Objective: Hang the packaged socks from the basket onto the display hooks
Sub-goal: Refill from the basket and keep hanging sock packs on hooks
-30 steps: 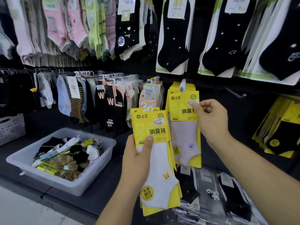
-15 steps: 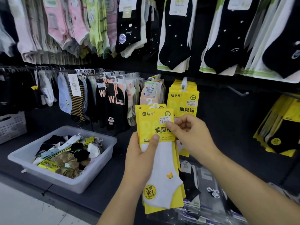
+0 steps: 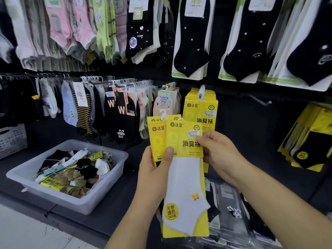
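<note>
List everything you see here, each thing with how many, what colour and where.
held sock packs: several, yellow, white sock in front, centre
hung yellow packs: one stack, yellow, behind the held ones
bare hook: one, metal, right of that stack
basket: one, pale translucent, lower left
loose socks: many, black, white and tan, in the basket
carded black socks: several, black on white cards, upper right
pastel socks: many, pink and green, upper left
left hand: one, grips the held sock packs
right hand: one, pinches the front pack's card
</note>
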{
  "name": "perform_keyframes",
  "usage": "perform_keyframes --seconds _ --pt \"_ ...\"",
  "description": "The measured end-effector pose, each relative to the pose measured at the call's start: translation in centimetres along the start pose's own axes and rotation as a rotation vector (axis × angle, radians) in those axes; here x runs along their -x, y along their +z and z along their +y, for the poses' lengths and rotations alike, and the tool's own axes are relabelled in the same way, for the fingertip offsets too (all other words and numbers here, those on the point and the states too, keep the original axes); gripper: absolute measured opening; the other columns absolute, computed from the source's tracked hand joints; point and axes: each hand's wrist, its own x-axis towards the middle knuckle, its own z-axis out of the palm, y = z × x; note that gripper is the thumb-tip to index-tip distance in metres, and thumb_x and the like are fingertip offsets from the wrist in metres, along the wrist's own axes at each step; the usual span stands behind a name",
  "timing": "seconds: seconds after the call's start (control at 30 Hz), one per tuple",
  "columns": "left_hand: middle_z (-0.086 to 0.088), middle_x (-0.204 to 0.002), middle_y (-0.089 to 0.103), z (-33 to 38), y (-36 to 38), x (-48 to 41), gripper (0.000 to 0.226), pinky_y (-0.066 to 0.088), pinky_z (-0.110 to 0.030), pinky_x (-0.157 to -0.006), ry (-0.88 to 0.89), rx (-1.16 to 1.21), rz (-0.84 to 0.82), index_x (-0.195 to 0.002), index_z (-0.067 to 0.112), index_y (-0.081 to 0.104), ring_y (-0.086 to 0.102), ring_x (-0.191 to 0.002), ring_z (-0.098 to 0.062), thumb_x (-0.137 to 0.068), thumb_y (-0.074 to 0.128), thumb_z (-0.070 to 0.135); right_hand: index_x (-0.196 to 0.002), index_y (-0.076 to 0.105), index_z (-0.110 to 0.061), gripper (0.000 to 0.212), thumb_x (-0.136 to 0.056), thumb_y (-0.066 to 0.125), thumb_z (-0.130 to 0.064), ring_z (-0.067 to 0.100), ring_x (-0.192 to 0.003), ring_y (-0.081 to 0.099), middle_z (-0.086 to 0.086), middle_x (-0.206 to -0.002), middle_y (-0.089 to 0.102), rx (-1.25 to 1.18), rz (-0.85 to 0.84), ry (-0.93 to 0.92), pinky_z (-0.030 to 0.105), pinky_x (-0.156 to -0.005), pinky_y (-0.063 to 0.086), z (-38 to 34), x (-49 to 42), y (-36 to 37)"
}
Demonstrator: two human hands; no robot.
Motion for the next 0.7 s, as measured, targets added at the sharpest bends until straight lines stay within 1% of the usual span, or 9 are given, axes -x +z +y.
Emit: perform_keyframes --seconds 0.07,0.13,0.2,0.23,0.3,0.37,0.47,0.6,0.7 --pt "0.008 -0.108 0.081 -0.1 0.1 0.0 0.021 0.062 -0.029 -0.074 0.025 -0.03 0.006 -0.106 0.036 0.068 0.079 -0.099 -0.013 -0.091 0.074 0.049 -0.082 0.051 -0.015 0.02 -0.101 0.057 -0.013 0.02 -0.074 0.072 0.012 -0.095 0.076 -0.03 0.041 0.006 0.034 -0.06 0.055 0.0 0.0 -0.2" --pt "0.011 -0.105 0.08 -0.3 0.1 -0.1 0.011 0.06 -0.029 -0.076 0.042 -0.081 0.01 -0.106 0.037 0.066 0.078 -0.097 -0.009 -0.097 0.073 0.037 -0.093 0.056 -0.013 0.008 -0.097 0.063 -0.012 0.017 -0.077 0.074 0.011 -0.1 0.076 0.028 0.106 -0.055 0.03 -0.055 0.054 -0.4 -0.1 -0.3" --pt "0.014 -0.104 0.079 -0.4 0.1 -0.2 0.01 0.06 -0.032 -0.077 0.049 -0.129 0.008 -0.103 0.041 0.065 0.077 -0.095 -0.006 -0.099 0.072 0.034 -0.107 0.059 -0.017 0.017 -0.093 0.07 -0.014 0.011 -0.079 0.073 0.008 -0.101 0.072 0.129 0.191 -0.184 0.021 -0.055 0.053 -1.2 -0.3 -0.5" --pt "0.016 -0.103 0.079 -0.5 0.1 -0.2 0.012 0.06 -0.032 -0.077 0.053 -0.148 0.005 -0.101 0.044 0.065 0.077 -0.095 -0.005 -0.099 0.072 0.034 -0.107 0.061 -0.02 0.019 -0.092 0.072 -0.017 0.009 -0.081 0.071 0.006 -0.1 0.071 0.199 0.219 -0.26 0.018 -0.059 0.052 -1.8 -0.5 -0.7" --pt "0.018 -0.103 0.078 -0.5 0.2 -0.2 0.019 0.059 -0.028 -0.075 0.07 -0.19 -0.005 -0.096 0.051 0.064 0.076 -0.094 -0.002 -0.099 0.072 0.035 -0.097 0.069 -0.021 0.008 -0.09 0.074 -0.023 0.004 -0.08 0.066 0.0 -0.094 0.071 0.368 0.212 -0.353 0.016 -0.066 0.051 -3.2 -0.8 -0.7" --pt "0.022 -0.101 0.077 -0.5 0.1 -0.1 0.025 0.057 -0.025 -0.073 0.089 -0.24 -0.011 -0.093 0.056 0.062 0.075 -0.091 0.002 -0.098 0.072 0.034 -0.088 0.073 -0.018 0.01 -0.09 0.074 -0.028 0.0 -0.073 0.062 -0.001 -0.086 0.071 0.518 0.136 -0.336 0.017 -0.062 0.051 -4.1 -0.9 -0.7" --pt "0.025 -0.099 0.076 -0.7 0.0 -0.2 0.027 0.055 -0.024 -0.072 0.093 -0.298 0.003 -0.093 0.058 0.059 0.074 -0.089 0.004 -0.099 0.072 0.035 -0.085 0.075 -0.014 0.016 -0.09 0.074 -0.029 0.004 -0.071 0.06 0.008 -0.088 0.072 0.643 0.036 -0.314 0.019 -0.066 0.052 -4.7 -0.8 -0.7" --pt "0.026 -0.1 0.075 -0.6 -0.3 -0.1 0.026 0.055 -0.016 -0.065 0.097 -0.337 -0.005 -0.096 0.059 0.059 0.073 -0.089 0.005 -0.098 0.072 0.037 -0.086 0.076 -0.015 0.01 -0.09 0.075 -0.023 0.004 -0.074 0.062 0.01 -0.094 0.073 0.599 -0.037 -0.259 0.014 -0.066 0.051 -5.4 -0.7 -1.1" --pt "0.027 -0.101 0.076 -0.2 -0.1 0.0 0.023 0.056 -0.019 -0.069 0.097 -0.311 -0.025 -0.096 0.059 0.06 0.073 -0.091 0.005 -0.097 0.073 0.041 -0.088 0.076 -0.017 0.007 -0.092 0.072 -0.02 0.01 -0.084 0.069 0.004 -0.094 0.076 0.539 0.0 -0.232 0.027 -0.077 0.055 -5.8 -1.0 -1.5"
